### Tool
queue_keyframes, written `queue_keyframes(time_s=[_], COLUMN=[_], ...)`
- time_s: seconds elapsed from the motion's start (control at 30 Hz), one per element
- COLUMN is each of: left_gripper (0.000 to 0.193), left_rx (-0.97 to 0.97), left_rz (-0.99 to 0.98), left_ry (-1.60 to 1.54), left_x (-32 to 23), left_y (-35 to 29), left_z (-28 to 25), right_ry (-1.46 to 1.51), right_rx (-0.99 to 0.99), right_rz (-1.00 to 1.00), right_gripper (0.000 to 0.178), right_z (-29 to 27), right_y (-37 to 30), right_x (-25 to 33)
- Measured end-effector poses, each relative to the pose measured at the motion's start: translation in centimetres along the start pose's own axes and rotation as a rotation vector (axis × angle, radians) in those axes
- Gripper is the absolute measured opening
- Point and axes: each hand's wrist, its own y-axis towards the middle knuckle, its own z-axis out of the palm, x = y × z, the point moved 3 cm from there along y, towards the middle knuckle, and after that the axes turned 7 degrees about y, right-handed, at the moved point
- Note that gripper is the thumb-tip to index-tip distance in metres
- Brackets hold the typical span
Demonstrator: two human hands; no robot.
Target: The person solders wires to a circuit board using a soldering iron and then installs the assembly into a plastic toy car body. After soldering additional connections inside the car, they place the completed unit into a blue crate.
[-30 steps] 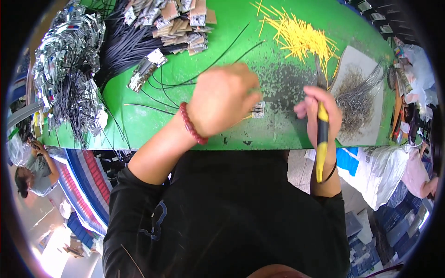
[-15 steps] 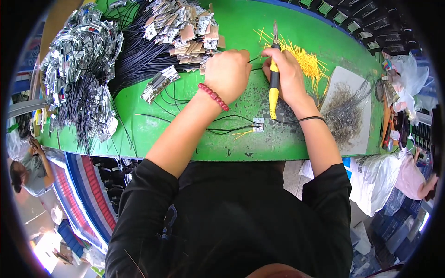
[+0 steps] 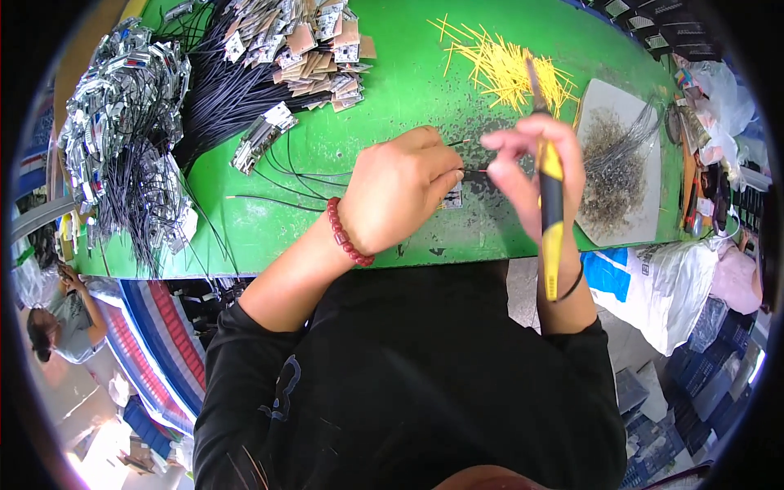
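Observation:
My left hand (image 3: pixel 404 184) is closed on black wires (image 3: pixel 276 198), and two stripped ends stick out past its fingers. Held in my right hand (image 3: pixel 521 181) is a soldering iron (image 3: pixel 554 208) with a yellow and black grip, its tip pointing away from me. The right thumb and forefinger are apart, just right of the wire ends. Partly hidden behind my left fingers lies a small white circuit board (image 3: pixel 453 197) on the green table (image 3: pixel 392 57). The wires run left toward a silver metal part (image 3: pixel 263 139).
Bundled black cables with circuit boards (image 3: pixel 318 61) lie at the back left, beside a heap of metal parts (image 3: pixel 122 106). Thin yellow sticks (image 3: pixel 494 69) are scattered at the back. On the right sits a pale tray (image 3: pixel 641 216) with tangled fine wire. A person (image 3: pixel 69 318) is at far left.
Both hands have come nearer to me, the right also moving rightward. The soldering iron has swung right, over the yellow sticks. My left hand now covers part of the small board.

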Motion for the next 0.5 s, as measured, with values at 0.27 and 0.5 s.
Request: queue_keyframes(time_s=[0.27,0.5], left_gripper=[0.007,0.005], left_rx=[-0.118,-0.156], left_rz=[-0.124,-0.112], left_ry=[-0.097,-0.142], left_x=[-0.8,-0.6], left_y=[-0.6,-1.0], left_z=[0.2,0.2], right_ry=[-0.1,-0.254], right_rx=[-0.057,-0.039], right_rz=[-0.005,-0.157], right_gripper=[0.034,0.034], right_z=[1.4,0.6], right_y=[-2.3,-3.2], right_x=[-0.4,0.4])
